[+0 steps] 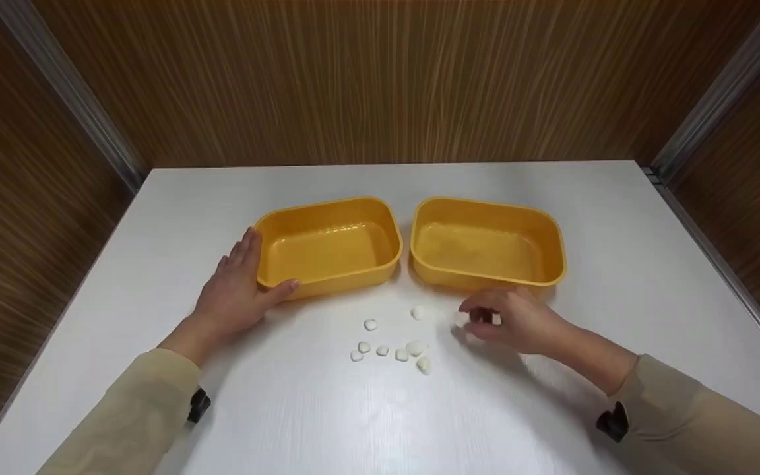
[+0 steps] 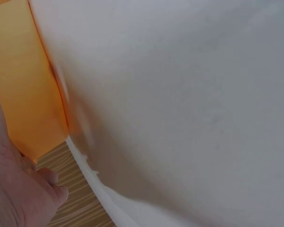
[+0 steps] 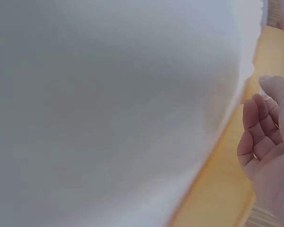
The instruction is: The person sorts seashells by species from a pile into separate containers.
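My left hand [image 1: 231,290] rests against the left yellow bin [image 1: 327,288], its fingers extended along the left side and its thumb at the front wall. In the left wrist view, that hand [image 2: 19,189] touches the bin's orange-looking wall [image 2: 26,80]. My right hand [image 1: 518,320] is in front of the right yellow bin [image 1: 485,277], fingers curled, pinching a small white pebble-like piece [image 1: 461,319] at the fingertips. The right wrist view shows this hand [image 3: 270,137] with the piece mostly hidden. Several similar white pieces [image 1: 415,348] lie on the table between my hands.
Both bins stand side by side on the white table [image 1: 327,422], with a narrow gap between them. Wood-grain panels [image 1: 380,79] close off the back and both sides. One white piece [image 1: 417,313] lies near the bins' front, left of my right hand.
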Action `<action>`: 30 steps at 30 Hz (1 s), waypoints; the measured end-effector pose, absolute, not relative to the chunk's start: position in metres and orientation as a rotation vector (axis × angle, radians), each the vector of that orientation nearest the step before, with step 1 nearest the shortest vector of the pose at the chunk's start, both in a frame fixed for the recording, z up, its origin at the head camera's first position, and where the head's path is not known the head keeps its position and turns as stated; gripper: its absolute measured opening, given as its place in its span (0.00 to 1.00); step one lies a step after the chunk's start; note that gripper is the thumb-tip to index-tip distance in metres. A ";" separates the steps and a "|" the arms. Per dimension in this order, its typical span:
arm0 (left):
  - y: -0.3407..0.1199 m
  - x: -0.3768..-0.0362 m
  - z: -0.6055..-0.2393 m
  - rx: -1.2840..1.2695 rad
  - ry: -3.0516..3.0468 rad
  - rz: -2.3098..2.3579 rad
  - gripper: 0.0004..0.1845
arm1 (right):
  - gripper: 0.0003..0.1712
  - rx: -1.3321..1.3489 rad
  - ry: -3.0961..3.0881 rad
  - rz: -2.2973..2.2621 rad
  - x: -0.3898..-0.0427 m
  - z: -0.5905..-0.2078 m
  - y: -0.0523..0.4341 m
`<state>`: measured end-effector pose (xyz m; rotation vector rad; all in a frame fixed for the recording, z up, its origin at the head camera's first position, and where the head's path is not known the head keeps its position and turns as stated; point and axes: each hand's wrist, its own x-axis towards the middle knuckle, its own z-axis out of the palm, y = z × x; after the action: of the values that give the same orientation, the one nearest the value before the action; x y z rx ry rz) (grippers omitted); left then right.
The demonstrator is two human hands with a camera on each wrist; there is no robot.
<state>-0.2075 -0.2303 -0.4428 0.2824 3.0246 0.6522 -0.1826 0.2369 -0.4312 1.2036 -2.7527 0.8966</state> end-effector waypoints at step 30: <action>-0.229 -0.211 -0.445 0.269 3.027 0.622 0.67 | 0.11 0.978 -2.788 1.159 -0.306 -0.404 0.058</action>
<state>-0.2107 -0.2288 -0.4451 0.2687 3.0273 0.6219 -0.3064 0.0578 -0.4043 0.9782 -2.7880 1.1588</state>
